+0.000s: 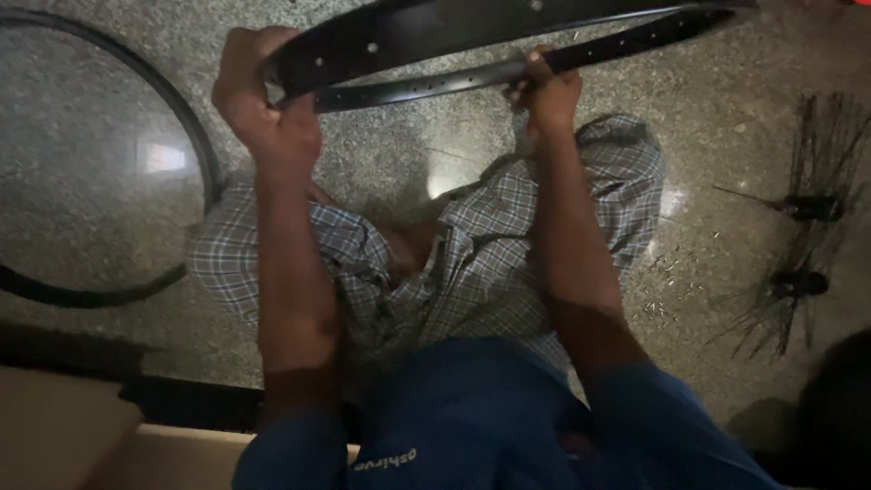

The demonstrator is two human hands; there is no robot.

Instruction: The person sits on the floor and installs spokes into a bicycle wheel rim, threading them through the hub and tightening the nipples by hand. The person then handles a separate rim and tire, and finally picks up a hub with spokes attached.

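Observation:
I hold a black metal wheel rim with small spoke holes in both hands, raised above my lap at the top of the view. My left hand is closed around the rim's left end. My right hand pinches the rim's lower edge further right. The rim's far side runs out of frame at the top right. Below the hands, a checked cloth covers my legs over the speckled stone floor.
A black bicycle tyre lies on the floor at the left. Two hubs with bundles of loose spokes sit at the right, with small metal bits scattered near them. A pale cardboard box is at the bottom left.

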